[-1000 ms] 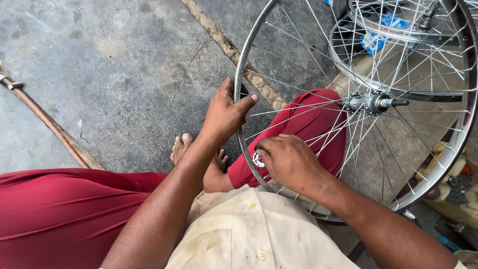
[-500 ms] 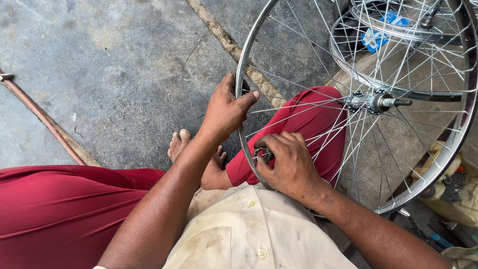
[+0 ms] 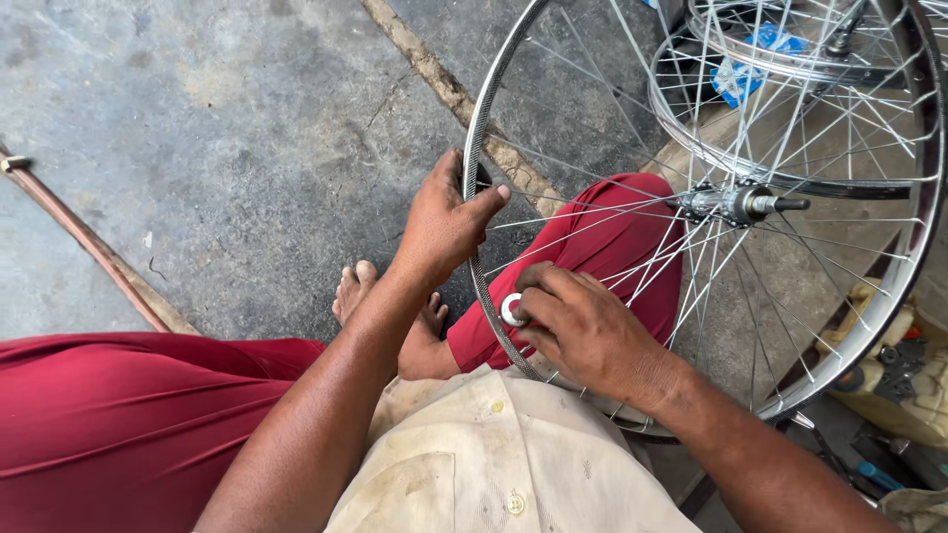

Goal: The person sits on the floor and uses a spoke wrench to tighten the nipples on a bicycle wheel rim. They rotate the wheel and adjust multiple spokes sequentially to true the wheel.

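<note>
Both hands work the bicycle wheel: left hand grips its rim, right hand pinches a small round tool.

You sit over a grey concrete floor, worn and blotched with paler and darker patches, under soft, even daylight that throws only faint shadows. A rough, crumbling seam of sandy filler runs diagonally across the slab from the top centre downward to the right. At your left, a thin rusty-brown rod lies slantwise on the floor, with a small fitting at its upper end. Toward the upper right, a second spoked wheel stands behind, with a scrap of blue material beyond it. Low at the right edge, assorted tools and small parts lie in a cluttered heap, too jumbled to tell apart.
</note>
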`<state>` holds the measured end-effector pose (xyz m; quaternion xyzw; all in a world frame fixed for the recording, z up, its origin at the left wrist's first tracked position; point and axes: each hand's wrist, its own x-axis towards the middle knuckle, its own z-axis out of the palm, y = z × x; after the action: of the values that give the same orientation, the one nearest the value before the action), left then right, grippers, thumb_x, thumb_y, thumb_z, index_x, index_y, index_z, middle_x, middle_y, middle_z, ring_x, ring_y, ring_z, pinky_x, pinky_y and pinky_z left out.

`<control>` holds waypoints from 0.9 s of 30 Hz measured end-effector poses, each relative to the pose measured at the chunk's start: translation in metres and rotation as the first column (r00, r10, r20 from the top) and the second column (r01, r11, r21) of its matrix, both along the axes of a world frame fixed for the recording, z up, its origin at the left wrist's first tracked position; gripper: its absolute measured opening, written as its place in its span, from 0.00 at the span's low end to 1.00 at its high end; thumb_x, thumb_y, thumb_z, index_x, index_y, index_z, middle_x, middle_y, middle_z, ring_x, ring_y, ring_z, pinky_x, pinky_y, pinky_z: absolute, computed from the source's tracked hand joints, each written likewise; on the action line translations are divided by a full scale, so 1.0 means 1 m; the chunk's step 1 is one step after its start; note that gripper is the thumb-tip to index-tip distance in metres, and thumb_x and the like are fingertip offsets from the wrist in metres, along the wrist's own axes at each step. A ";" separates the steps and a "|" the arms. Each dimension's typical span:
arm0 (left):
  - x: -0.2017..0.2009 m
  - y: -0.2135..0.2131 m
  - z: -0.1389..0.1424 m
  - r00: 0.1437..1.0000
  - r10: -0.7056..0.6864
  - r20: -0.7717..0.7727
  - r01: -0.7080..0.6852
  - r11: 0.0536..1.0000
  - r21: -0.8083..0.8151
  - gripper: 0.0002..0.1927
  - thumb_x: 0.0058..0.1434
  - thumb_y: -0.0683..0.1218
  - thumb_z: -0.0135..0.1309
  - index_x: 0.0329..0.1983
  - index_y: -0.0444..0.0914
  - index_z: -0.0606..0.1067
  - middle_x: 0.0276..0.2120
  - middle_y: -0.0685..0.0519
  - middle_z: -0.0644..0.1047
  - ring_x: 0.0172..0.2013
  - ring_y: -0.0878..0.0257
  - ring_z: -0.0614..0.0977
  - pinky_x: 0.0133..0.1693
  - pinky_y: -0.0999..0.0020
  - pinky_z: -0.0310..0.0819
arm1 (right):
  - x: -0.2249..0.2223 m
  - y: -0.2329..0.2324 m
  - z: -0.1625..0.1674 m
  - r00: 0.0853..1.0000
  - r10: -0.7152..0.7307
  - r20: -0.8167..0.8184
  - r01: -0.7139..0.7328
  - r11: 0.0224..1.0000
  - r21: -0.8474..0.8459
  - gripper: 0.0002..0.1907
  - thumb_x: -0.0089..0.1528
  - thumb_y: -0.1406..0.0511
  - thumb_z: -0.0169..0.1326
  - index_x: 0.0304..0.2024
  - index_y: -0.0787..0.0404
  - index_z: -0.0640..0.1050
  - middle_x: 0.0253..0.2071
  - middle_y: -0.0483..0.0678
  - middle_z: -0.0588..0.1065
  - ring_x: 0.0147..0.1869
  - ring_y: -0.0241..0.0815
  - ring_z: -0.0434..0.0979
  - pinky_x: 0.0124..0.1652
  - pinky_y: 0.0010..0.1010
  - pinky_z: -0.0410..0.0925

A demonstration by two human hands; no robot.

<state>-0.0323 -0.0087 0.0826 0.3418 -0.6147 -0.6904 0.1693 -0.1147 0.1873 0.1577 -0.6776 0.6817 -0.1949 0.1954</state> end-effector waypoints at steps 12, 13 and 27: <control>-0.002 0.002 0.006 1.000 0.002 0.012 -0.002 1.000 0.015 0.18 0.58 0.48 0.62 0.43 0.37 0.68 0.23 0.53 0.73 0.19 0.67 0.75 0.20 0.68 0.70 | 0.007 -0.013 -0.020 0.951 -0.036 -0.307 0.063 0.995 0.077 0.18 0.52 0.67 0.65 0.43 0.61 0.75 0.35 0.47 0.72 0.40 0.50 0.78 0.42 0.45 0.70; -0.002 0.002 0.005 1.000 0.010 -0.005 -0.010 1.000 0.022 0.18 0.57 0.48 0.62 0.44 0.38 0.68 0.23 0.55 0.73 0.19 0.68 0.74 0.20 0.68 0.70 | 0.006 -0.012 -0.017 0.968 -0.034 -0.249 0.061 0.993 0.102 0.19 0.49 0.67 0.65 0.42 0.61 0.75 0.36 0.47 0.73 0.42 0.51 0.79 0.43 0.46 0.70; -0.004 0.002 0.008 1.000 -0.001 -0.005 0.001 0.998 -0.059 0.16 0.59 0.47 0.62 0.40 0.38 0.67 0.23 0.55 0.73 0.20 0.67 0.76 0.22 0.68 0.71 | 0.005 -0.010 -0.022 0.930 -0.036 -0.367 0.122 0.969 0.215 0.14 0.60 0.68 0.62 0.47 0.60 0.75 0.38 0.49 0.73 0.44 0.49 0.77 0.43 0.42 0.71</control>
<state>-0.0368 -0.0069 0.0910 0.3347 -0.6343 -0.6731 0.1806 -0.1095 0.1772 0.1360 -0.6457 0.7511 0.0063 0.1376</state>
